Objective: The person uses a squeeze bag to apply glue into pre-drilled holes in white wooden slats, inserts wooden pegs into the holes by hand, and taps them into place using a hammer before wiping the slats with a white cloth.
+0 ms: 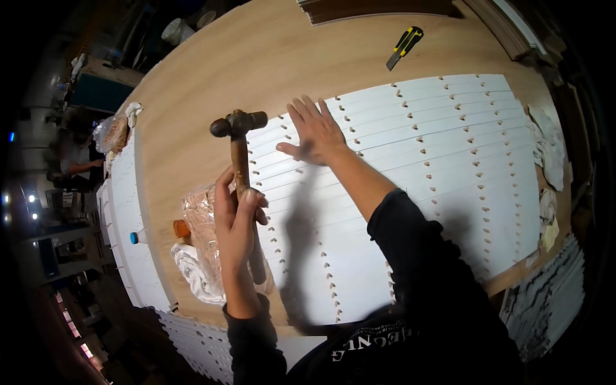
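Note:
My left hand (236,224) is closed round the wooden handle of a ball-peen hammer (239,154), held upright with its dark metal head at the top. My right hand (316,133) lies open, fingers spread, over the upper left part of the white panels (378,173). These narrow panels lie side by side on the wooden table. Rows of small wooden dowels (422,151) stick up from them. Beside my left hand is a clear plastic bag (200,215) full of loose dowels, partly hidden by that hand and forearm.
A yellow and black utility knife (405,48) lies beyond the panels with its blade out. Left of the bag are an orange cap (181,228) and a white cloth (194,273). Brown boards (378,9) lie at the far edge. Another person (83,165) is in the left background.

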